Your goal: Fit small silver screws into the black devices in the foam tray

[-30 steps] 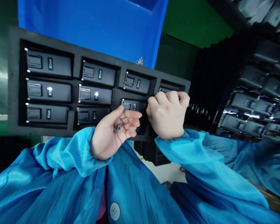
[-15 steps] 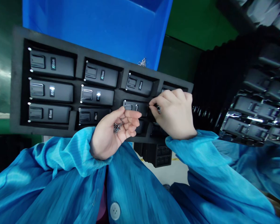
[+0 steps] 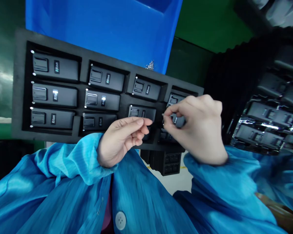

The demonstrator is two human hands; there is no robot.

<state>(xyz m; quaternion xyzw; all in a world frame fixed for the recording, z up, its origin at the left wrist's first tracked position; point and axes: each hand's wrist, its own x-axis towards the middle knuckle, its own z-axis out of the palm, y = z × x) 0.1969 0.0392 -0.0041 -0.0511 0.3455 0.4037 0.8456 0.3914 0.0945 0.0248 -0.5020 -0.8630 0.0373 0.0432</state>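
Observation:
My left hand is cupped palm-up over the front of a black foam tray, its thumb closed against the fingers. The small silver screws in its palm are hidden now. My right hand pinches a tiny silver screw between thumb and index finger. Its fingertips are at the left end of a black case marked Riton, in the tray's right column. Whether the screw touches the case I cannot tell. Several more black cases lie in the tray's pockets, many with silver screw heads at their left corners.
Behind the tray stands a blue bin, with a small pile of silver screws at its near right corner. More black cases in shiny trays are stacked on the right. Dark trays sit low beneath the front edge.
My right hand has moved right and slightly toward me, uncovering cases in the right column. My left thumb has closed over the palm, hiding the screws that showed there.

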